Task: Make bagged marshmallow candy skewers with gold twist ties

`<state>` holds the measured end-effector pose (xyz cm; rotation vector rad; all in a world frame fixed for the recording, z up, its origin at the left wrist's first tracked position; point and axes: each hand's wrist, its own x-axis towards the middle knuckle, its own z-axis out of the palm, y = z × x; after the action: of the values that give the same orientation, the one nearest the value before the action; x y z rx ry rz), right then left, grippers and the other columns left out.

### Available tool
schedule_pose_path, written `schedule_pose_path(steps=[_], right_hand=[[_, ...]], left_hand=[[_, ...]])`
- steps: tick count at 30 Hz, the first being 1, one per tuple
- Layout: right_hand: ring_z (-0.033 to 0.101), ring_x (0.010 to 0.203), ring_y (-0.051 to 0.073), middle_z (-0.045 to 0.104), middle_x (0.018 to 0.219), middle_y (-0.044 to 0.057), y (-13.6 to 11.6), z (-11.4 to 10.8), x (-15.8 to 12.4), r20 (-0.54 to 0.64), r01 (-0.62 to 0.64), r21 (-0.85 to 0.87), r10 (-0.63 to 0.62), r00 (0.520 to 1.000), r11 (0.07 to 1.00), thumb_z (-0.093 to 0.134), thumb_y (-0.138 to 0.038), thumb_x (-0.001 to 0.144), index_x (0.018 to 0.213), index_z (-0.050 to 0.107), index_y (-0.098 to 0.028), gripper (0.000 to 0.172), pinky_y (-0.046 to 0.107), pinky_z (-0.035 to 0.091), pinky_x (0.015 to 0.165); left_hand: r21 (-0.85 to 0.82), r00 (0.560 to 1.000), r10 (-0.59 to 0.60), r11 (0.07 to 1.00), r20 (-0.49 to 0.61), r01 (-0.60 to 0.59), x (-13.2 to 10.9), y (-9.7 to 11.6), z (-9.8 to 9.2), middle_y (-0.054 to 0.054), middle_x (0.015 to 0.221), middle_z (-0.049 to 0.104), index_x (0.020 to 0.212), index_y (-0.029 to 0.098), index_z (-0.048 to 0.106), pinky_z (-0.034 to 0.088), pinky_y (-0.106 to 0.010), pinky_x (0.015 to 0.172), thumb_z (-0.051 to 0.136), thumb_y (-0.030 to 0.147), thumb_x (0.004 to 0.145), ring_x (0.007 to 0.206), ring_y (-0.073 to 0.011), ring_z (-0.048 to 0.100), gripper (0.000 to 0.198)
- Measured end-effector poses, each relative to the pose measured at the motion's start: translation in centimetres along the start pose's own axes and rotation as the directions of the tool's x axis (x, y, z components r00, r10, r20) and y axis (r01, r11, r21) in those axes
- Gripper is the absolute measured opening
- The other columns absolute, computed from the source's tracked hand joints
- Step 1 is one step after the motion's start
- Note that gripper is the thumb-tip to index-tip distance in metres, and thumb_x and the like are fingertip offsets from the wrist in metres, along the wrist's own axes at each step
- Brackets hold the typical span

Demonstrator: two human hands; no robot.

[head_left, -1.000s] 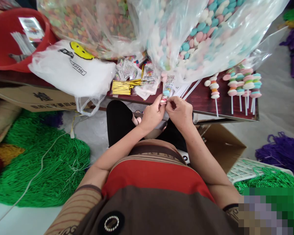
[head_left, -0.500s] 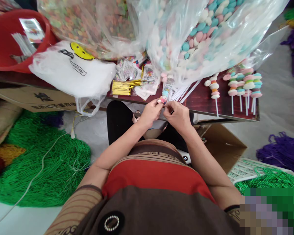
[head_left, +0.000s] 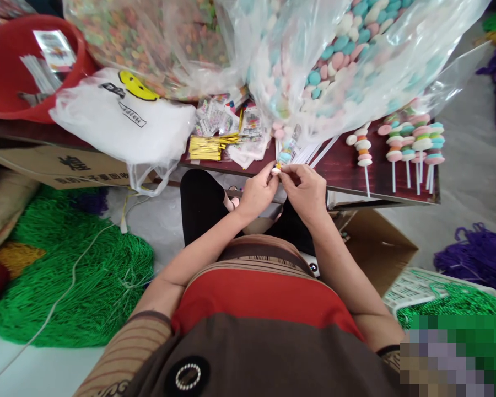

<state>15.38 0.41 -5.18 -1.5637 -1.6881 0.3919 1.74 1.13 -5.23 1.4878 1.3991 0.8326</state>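
At the table's front edge, my left hand [head_left: 257,192] is closed round a candy skewer [head_left: 276,169] of small coloured pieces. It seems to sit in a clear printed wrapper [head_left: 288,148] that points away from me. My right hand [head_left: 307,190] pinches the near end of the same skewer, thumb and forefinger meeting beside the left fingertips. The palms and the lower part of the skewer are hidden. White sticks [head_left: 308,153] lie just beyond my right hand. Gold twist ties [head_left: 204,148] and clear printed wrappers [head_left: 219,117] lie beyond my left hand.
Large clear bags of candy [head_left: 334,66] line the back of the table. Finished candy skewers [head_left: 421,144] lie at the right. A red tub [head_left: 8,71] and a white plastic bag [head_left: 124,118] are at the left. Below stand an open carton [head_left: 380,248] and green strands [head_left: 78,270].
My right hand has risen slightly, and its fingers have moved from below the skewer up to its end. The skewer has turned a little between my hands.
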Motion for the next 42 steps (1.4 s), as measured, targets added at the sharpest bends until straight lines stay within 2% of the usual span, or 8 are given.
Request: schedule_pose_path(steps=[4,7,10,17,26,32,37,42], right_hand=[[0.069,0.075,0.019,0.076,0.088,0.007,0.3,0.2,-0.2,0.023,-0.023,0.015,0.023,0.999,1.000,0.063,-0.022,0.087,0.090,0.073,-0.020,0.012,0.033,0.056,0.075],[0.070,0.075,0.018,0.077,0.089,0.006,0.1,-0.1,-0.2,0.040,-0.054,0.049,0.052,0.998,0.997,0.059,-0.018,0.085,0.092,0.075,-0.020,0.017,0.033,0.056,0.075],[0.070,0.076,0.018,0.079,0.090,0.006,-0.2,-0.2,-0.2,0.034,-0.100,0.079,0.098,0.995,0.992,0.058,-0.019,0.085,0.092,0.076,-0.020,0.019,0.033,0.056,0.077],[0.073,0.078,0.020,0.079,0.087,0.006,0.0,0.1,-0.1,0.052,-0.172,0.142,0.167,0.985,0.975,0.061,-0.022,0.084,0.086,0.077,-0.020,0.017,0.034,0.058,0.080],[0.071,0.072,0.019,0.077,0.080,0.004,0.5,0.6,-0.2,0.082,-0.262,0.210,0.250,0.965,0.942,0.061,-0.026,0.083,0.088,0.078,-0.019,0.019,0.034,0.058,0.075],[0.071,0.068,0.018,0.076,0.075,0.003,0.4,0.4,-0.1,0.091,-0.287,0.233,0.273,0.958,0.929,0.060,-0.029,0.083,0.085,0.078,-0.019,0.021,0.032,0.058,0.070],[0.073,0.068,0.018,0.076,0.072,0.001,0.3,0.0,0.0,0.120,-0.309,0.218,0.288,0.950,0.926,0.063,-0.032,0.084,0.083,0.078,-0.020,0.019,0.031,0.057,0.070],[0.072,0.067,0.018,0.078,0.074,0.002,0.0,-0.4,0.1,0.150,-0.313,0.176,0.289,0.945,0.933,0.063,-0.030,0.084,0.083,0.079,-0.020,0.019,0.030,0.057,0.071]], left_hand=[[-0.100,1.000,-0.009,0.995,0.007,0.010,-0.1,-0.4,0.1,-0.003,0.082,0.076,0.135,0.019,0.066,0.052,-0.027,0.079,0.054,0.031,0.098,0.078,-0.0164,0.068,0.041],[-0.242,1.000,-0.031,0.970,-0.003,0.029,0.1,-1.1,0.3,-0.004,0.089,0.078,0.135,0.017,0.066,0.054,-0.026,0.083,0.049,0.040,0.100,0.088,-0.0163,0.071,0.045],[-0.310,0.998,-0.051,0.950,-0.025,0.041,0.3,-1.5,0.6,-0.007,0.100,0.080,0.131,0.018,0.070,0.055,-0.027,0.089,0.052,0.043,0.099,0.099,-0.0173,0.073,0.045],[-0.337,0.998,-0.043,0.941,-0.043,0.026,0.7,-1.8,0.9,-0.006,0.115,0.079,0.128,0.019,0.071,0.054,-0.030,0.102,0.059,0.037,0.096,0.116,-0.0180,0.070,0.039],[-0.335,0.998,-0.021,0.942,-0.051,0.003,0.7,-2.1,1.1,-0.006,0.114,0.079,0.130,0.021,0.070,0.055,-0.031,0.100,0.058,0.035,0.097,0.111,-0.0167,0.071,0.038],[-0.214,0.997,0.028,0.976,-0.065,-0.042,0.6,-2.4,1.0,-0.005,0.114,0.079,0.130,0.020,0.070,0.055,-0.026,0.092,0.057,0.029,0.097,0.101,-0.0145,0.071,0.036],[0.008,0.995,0.062,0.998,-0.075,-0.061,0.1,-1.7,0.6,-0.003,0.087,0.078,0.132,0.019,0.069,0.051,-0.024,0.074,0.058,0.027,0.097,0.070,-0.0112,0.065,0.038],[0.134,0.998,0.050,0.990,-0.035,-0.045,-0.1,-0.6,0.2,-0.005,0.082,0.077,0.134,0.017,0.068,0.044,-0.024,0.068,0.057,0.025,0.097,0.063,-0.0112,0.060,0.039]])
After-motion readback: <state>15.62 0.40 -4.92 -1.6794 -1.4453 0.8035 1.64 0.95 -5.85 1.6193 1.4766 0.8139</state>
